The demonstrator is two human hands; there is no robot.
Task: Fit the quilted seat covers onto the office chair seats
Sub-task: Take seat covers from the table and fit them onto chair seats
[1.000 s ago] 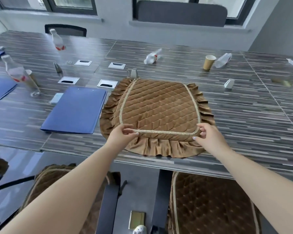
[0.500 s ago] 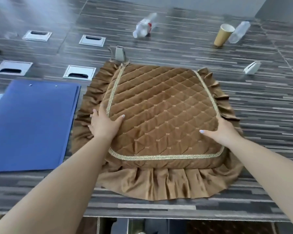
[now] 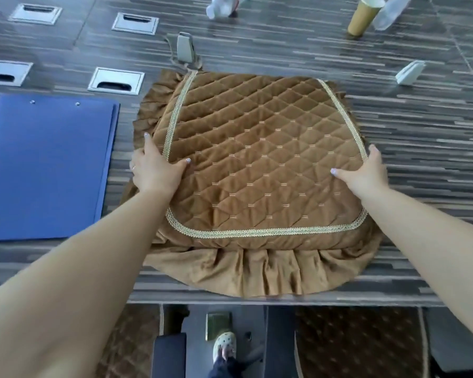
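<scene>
Quilted seat cover [image 3: 260, 159] flat on table [image 3: 421, 132], hands clamped on it: left hand [image 3: 155, 170], right hand [image 3: 366, 173].

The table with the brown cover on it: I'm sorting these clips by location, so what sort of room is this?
Probably an office meeting room. The long striped table has metal cable hatches set into it, a blue folder lies beside the quilted seat cover, and a paper cup stands further back.
</scene>
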